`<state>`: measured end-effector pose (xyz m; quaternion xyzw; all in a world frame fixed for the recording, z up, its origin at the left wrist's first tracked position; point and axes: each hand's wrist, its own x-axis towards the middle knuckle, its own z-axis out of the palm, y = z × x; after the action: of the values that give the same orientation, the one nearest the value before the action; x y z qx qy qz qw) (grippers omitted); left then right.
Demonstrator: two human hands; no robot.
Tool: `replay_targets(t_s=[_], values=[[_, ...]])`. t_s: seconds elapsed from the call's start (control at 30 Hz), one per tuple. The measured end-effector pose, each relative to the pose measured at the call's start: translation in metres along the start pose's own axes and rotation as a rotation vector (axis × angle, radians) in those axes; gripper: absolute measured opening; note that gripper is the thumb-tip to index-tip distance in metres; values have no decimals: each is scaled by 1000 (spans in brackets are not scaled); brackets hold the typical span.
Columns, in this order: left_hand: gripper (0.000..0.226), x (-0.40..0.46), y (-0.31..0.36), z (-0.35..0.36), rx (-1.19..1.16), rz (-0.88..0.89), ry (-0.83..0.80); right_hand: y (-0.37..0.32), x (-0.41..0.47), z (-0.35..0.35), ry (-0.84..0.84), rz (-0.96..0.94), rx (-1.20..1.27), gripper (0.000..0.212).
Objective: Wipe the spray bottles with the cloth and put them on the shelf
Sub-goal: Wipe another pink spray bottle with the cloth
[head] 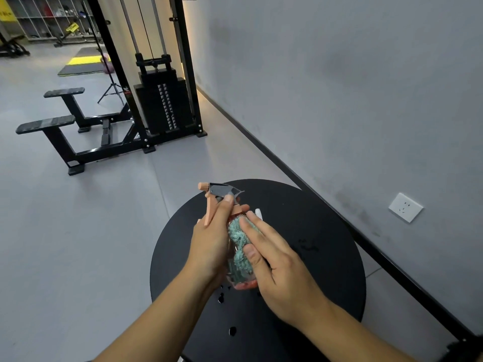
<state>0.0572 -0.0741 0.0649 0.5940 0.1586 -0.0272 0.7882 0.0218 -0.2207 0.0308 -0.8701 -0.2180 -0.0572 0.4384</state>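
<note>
left hand (pixel 211 239) grips the spray bottle (pixel 239 279) around its neck and upper body, index finger up by the grey-and-peach trigger head (pixel 218 192). bottle is held tilted above the round black bench (pixel 313 231), not resting on it. right hand (pixel 277 259) presses a teal cloth (pixel 239 241) against the bottle's side, thumb and fingers curled over the cloth. small white object (pixel 258 213) just behind the right fingertips, mostly hidden. weight-stack machine (pixel 159 105) on the floor beyond.
</note>
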Motion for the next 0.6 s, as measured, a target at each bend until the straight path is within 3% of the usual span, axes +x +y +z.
replay_targets(t_s=[0.23,0.5,0.6], values=[[53,14,6,-8,-90,7,22,0,-4,4,-16,-11,17,49],[45,9,7,-5,-92,-63,-87,4,-5,3,-15,-7,17,49],[56,11,10,-9,-147,-54,-48,3,-7,4,8,-15,22,49]])
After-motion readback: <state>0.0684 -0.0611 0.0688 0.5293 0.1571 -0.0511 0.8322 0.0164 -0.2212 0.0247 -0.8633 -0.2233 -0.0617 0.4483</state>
